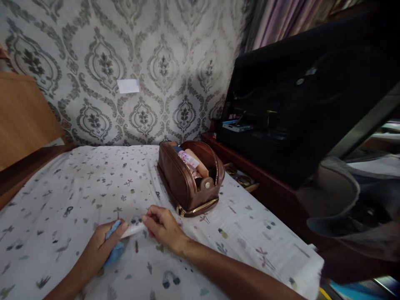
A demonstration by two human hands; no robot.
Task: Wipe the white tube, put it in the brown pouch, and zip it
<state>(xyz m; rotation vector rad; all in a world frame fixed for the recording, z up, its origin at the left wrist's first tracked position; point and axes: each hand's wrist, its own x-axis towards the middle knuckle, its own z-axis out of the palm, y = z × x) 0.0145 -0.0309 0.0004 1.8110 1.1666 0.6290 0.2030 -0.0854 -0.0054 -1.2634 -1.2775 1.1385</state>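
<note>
My left hand [101, 246] grips a blue cloth [116, 251] and pinches one end of a small white tube-like item [133, 230]. My right hand [163, 228] pinches the other end of that white item. Both hands rest low over a bed covered by a white patterned sheet [62, 200]. Just beyond my right hand stands an open brown leather toiletry pouch [184, 183] with a pink-labelled tube [188, 159] and other small items inside.
Patterned wallpaper with a white paper slip [128, 86] is behind the bed. A dark wooden side table [265, 179] with a black case [300, 104] stands to the right. A wooden headboard [21, 116] is at left. Grey fabric [337, 200] lies at far right.
</note>
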